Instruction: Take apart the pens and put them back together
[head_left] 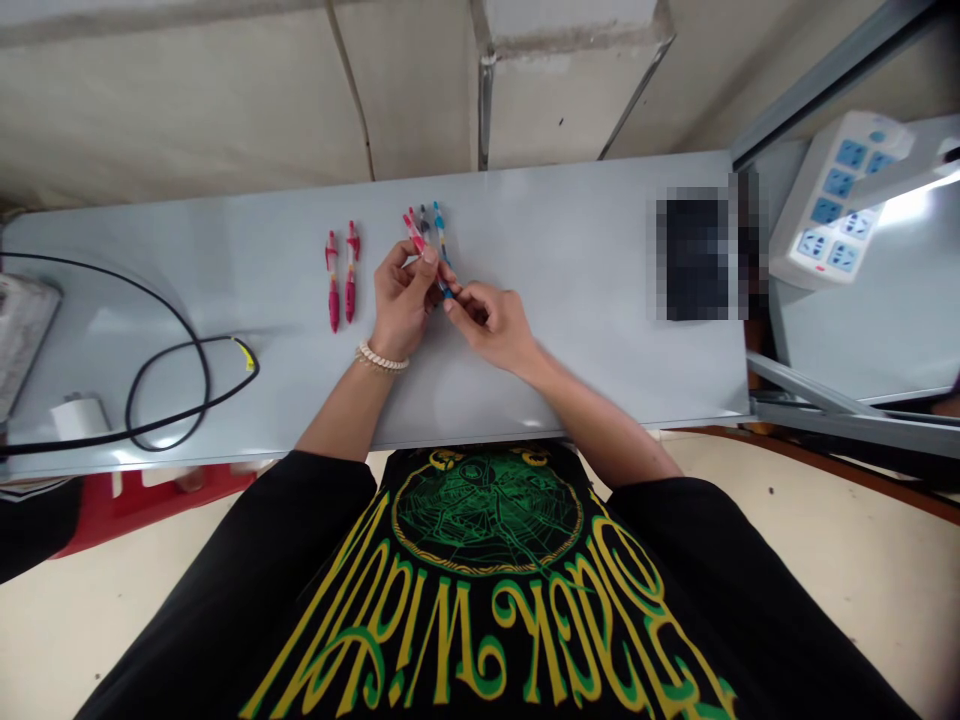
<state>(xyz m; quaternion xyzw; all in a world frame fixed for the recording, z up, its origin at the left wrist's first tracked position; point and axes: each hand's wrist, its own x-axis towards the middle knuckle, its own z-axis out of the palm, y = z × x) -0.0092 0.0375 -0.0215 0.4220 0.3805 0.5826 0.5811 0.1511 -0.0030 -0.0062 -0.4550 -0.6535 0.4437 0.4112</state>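
My left hand (406, 297), with a pale beaded bracelet at the wrist, is closed around a red click pen (414, 232), held slanting with its clip end away from me. My right hand (495, 318) is closed, its thumb and fingertips pinching the lower end of a blue pen (440, 228). A black pen (424, 220) shows between the red and blue ones; its lower part is hidden by my left fingers. To the left, two more red pens (334, 283) lie side by side on the grey table (600, 290).
A looped black cable (202, 350) and a white adapter (79, 416) lie at the table's left. A dark pixelated object (697, 258) is on the right. A white power strip (840, 200) stands beyond the metal frame (817, 385). A red stool (157, 500) is below left.
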